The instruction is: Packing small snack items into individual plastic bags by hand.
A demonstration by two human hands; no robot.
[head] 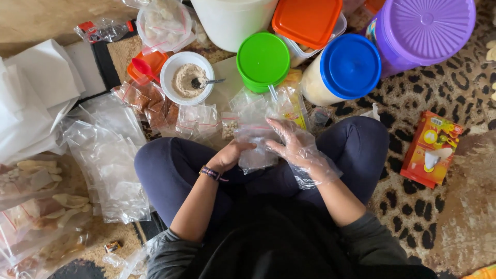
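I sit cross-legged on the leopard-print rug (454, 88), and both my hands meet over my lap on a small clear plastic bag (256, 150). My left hand (230, 155) is bare, with a woven bracelet (212, 173) at the wrist, and its fingers curl around the bag's left edge. My right hand (297, 147) wears a loose clear plastic glove, its fingers spread across the bag's right side. Just beyond my knees lie more small bags, some filled with brown powder (150, 101). Behind them stands a white bowl (186, 77) of beige powder with a spoon in it, and a green-lidded tub (263, 59) beside a blue-lidded jar (343, 70). A stack of empty bags (111, 165) lies at my left.
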